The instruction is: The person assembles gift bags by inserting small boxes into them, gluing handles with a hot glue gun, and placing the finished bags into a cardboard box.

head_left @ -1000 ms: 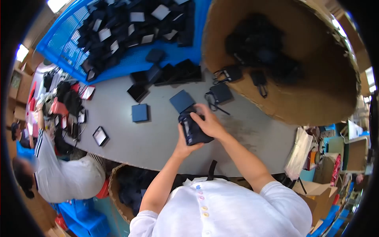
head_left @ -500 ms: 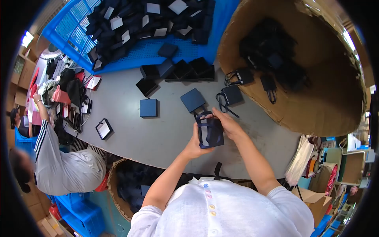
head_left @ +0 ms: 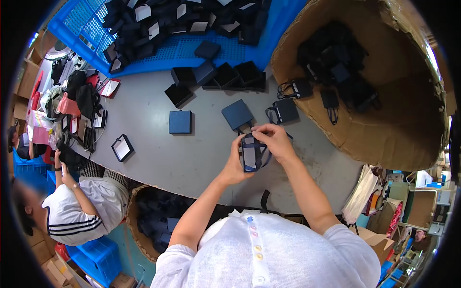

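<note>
At my far left, a co-worker [head_left: 84, 206] in a white shirt with black sleeve stripes sits by the grey table [head_left: 206, 161], close to a jumble of bags with a pink pouch [head_left: 69, 104] among them. Next comes a shallow dark-rimmed tray [head_left: 122, 148], its inside white. Beyond it, a blue plastic crate [head_left: 89, 36] holds a heap of dark boxes [head_left: 144, 48], some showing white panels. Under the table's near edge, a cardboard carton [head_left: 133, 223] holds more navy pieces. A closed square box [head_left: 180, 122] lies by itself, with open black box halves [head_left: 177, 95] clustered beyond it, near the crate.

My left hand [head_left: 234, 165] wraps the left side of a ribboned navy box [head_left: 248, 154], which I hold above the table, pale face up. My right hand [head_left: 274, 141] pinches at its ribbon by the far end (the fingertips partly hide the exact grip). Just past my fingers lies a blue box [head_left: 237, 114]; to its right, a dark box with a ribbon loop [head_left: 288, 110]. Furthest right, a big cardboard bin [head_left: 403, 105] leans open, with a dark heap inside.
</note>
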Available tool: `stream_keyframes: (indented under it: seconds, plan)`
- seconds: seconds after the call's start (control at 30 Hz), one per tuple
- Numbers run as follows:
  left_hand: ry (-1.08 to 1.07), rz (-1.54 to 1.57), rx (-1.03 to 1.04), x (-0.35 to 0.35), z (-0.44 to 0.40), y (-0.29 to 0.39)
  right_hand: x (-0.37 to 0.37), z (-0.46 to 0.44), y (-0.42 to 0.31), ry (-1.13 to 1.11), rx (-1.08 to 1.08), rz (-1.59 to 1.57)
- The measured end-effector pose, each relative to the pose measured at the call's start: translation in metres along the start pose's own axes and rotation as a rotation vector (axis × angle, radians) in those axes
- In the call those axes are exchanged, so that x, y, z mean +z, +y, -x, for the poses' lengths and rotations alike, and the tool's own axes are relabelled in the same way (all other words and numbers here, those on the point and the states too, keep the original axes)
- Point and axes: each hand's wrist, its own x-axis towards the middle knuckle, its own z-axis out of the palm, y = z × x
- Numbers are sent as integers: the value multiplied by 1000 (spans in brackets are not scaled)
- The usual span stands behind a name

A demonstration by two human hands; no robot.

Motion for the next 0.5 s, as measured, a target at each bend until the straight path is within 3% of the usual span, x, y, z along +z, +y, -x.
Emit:
stream_keyframes:
  seconds: [0.07,0.17,0.3,0.4,0.47,0.5]
  plan:
    - [51,21,-30,2,0,-3,-3,-2,-1,32,-7,38]
    - [173,62,-68,3,0,5,-7,-1,-1,262,-100,303]
    - [249,62,-54,3,-2,8,-14,-5,27,230,-187,63]
    - [237,84,-24,6,-3,8,-11,-4,44,188,-83,-35]
    - [237,78,19,10,-4,8,-10,-2,55,-33,308,-440]
    - [249,109,-12,12,-3,10,-5,4,41,-32,358,-492]
